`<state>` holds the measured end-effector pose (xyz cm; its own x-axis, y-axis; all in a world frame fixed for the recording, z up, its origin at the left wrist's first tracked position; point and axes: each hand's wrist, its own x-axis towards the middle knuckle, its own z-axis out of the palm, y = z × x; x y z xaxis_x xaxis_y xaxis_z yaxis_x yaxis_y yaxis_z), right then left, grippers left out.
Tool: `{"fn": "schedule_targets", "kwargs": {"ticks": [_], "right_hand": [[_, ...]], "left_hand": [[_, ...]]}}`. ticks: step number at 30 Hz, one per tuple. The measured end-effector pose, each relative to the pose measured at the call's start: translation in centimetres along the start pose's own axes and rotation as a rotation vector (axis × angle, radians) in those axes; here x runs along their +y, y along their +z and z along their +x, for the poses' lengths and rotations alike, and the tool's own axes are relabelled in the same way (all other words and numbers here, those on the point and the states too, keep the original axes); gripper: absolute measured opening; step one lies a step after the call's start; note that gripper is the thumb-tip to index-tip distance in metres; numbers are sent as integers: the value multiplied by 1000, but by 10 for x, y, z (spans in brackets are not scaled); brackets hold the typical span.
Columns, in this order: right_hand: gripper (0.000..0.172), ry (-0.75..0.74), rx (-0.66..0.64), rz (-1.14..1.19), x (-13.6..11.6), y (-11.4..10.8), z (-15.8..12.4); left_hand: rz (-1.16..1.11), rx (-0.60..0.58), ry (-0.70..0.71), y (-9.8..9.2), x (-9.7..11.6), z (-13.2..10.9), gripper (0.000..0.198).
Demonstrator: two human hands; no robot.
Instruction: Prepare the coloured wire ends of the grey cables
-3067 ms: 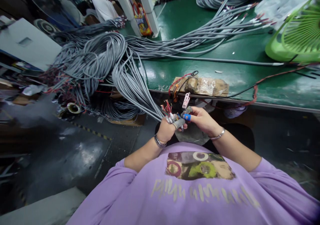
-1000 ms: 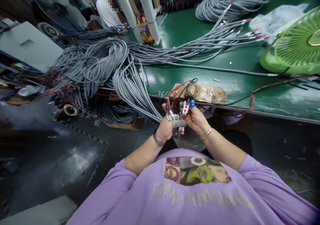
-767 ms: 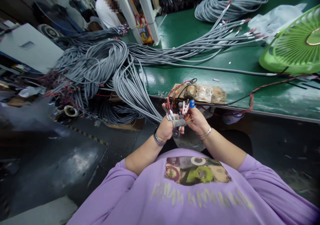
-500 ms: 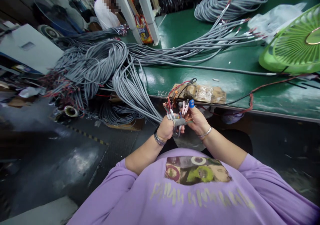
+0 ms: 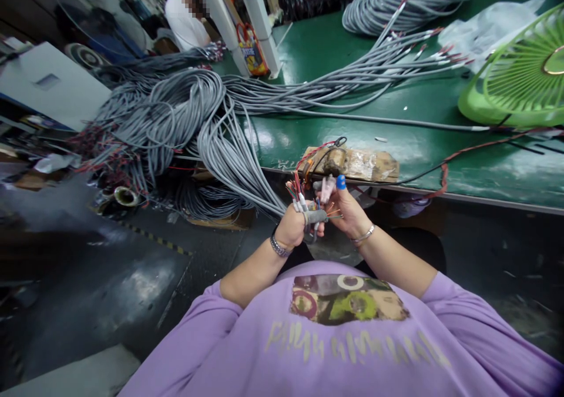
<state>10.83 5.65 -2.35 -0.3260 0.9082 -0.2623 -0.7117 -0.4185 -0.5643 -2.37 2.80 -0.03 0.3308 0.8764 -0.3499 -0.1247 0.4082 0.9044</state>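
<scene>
The left hand (image 5: 291, 225) clamps the grey cable ends (image 5: 301, 200) while the right hand (image 5: 348, 206) pinches a small clip (image 5: 326, 187) at their one o'clock, apparently clipping onto stripped wires; next calls for steady alignment.

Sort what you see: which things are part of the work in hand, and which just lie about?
In hand: left hand, grey cables, coloured wire ends, right hand, pink clip.
Lying about: green fan, plastic bag, cable coil, wooden block.

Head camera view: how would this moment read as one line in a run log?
left hand: grips grey cable ends | right hand: pinches pale clip at coloured wires | bench: cable bundles, green fan
</scene>
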Motion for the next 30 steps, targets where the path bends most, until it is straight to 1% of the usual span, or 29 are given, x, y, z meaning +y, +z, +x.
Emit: {"fn": "schedule_targets", "kwargs": {"ticks": [3, 5, 9, 11, 14, 17, 19, 24, 30], "right_hand": [[56, 2, 9, 0, -2, -2, -3], [53, -2, 7, -9, -3, -5, -5], [37, -44, -16, -40, -3, -11, -6], [34, -80, -31, -36, -2, -12, -6], [40, -97, -29, -36, 0, -11, -4], [44, -92, 13, -72, -1, -8, -4], [43, -90, 44, -72, -2, -7, -4], [40, -66, 60, -48, -4, -6, -2], [36, -59, 93, -16, -3, -5, -1]], "left_hand": [[11, -22, 23, 1, 1, -6, 32], [44, -11, 37, 1, 0, -12, 31], [65, 41, 82, 4, -1, -19, 32], [35, 71, 100, 5, -3, -19, 33], [0, 123, 114, 8, -4, -17, 33], [-4, 172, 110, 11, -6, -14, 32], [2, 191, 110, 11, -7, -13, 31], [32, 233, 81, 14, -8, -12, 33], [97, 240, 73, 18, -4, -9, 36]]}}
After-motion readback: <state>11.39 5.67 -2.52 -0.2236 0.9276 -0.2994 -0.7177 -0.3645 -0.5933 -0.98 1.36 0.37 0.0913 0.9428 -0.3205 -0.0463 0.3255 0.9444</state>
